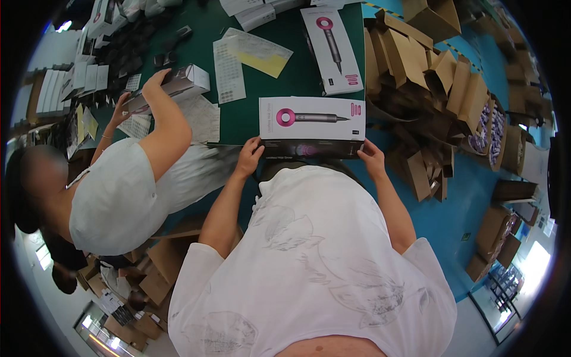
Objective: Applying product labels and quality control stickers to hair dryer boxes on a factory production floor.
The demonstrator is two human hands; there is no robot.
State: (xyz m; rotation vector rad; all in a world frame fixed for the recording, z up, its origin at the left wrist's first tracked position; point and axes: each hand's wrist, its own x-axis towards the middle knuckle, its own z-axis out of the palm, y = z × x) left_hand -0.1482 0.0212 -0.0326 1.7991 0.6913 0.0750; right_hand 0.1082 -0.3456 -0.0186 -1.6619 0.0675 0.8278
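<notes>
Here's the white box (309,129) at the near edge of the table, squarely between the two hands, its picture of a grey and pink hair dryer facing up and its dark side panel turned toward the person. The left hand (250,158) is on the near left corner, thumb and bent fingers pinching the box there. Over on the right, the right hand (372,157) has the near right corner, thumb and fingers closed on it; its fingertips are partly hidden.

Just beyond lies a second box (333,53) of the same look, tilted, at the table's right edge. The green table (240,122) carries printed sheets (229,71) to the left, one with a yellow part, and dark pieces (128,50) heaped on the far left. A co-worker (119,196) sits at the left, both hands at a pale carton (193,78). Off to the right, open brown cardboard boxes (410,59) crowd together above a blue floor (449,226).
</notes>
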